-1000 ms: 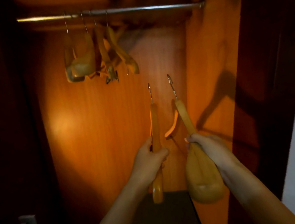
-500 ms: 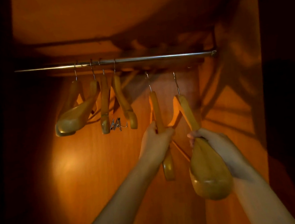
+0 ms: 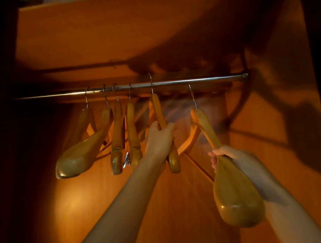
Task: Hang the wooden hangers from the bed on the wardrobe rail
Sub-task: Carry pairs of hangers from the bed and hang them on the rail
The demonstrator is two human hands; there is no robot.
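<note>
A metal wardrobe rail [image 3: 171,83] runs across the wardrobe's upper part. Several wooden hangers [image 3: 116,134] hang on its left half. My left hand [image 3: 160,136] grips a wooden hanger [image 3: 159,113] whose hook reaches up over the rail. My right hand [image 3: 228,156] grips a second wooden hanger [image 3: 232,189] by its broad shoulder; its hook [image 3: 192,95] sits just below the rail, to the right of the first.
Orange wooden wardrobe walls close in behind and at the right [image 3: 277,127]. A dark door edge [image 3: 0,141] stands at the left. The rail's right stretch [image 3: 221,78] up to its end bracket carries no hangers.
Both hands have risen with their hangers toward the rail. The left hanger's hook has reached the rail; the right one's hook has come up just under it.
</note>
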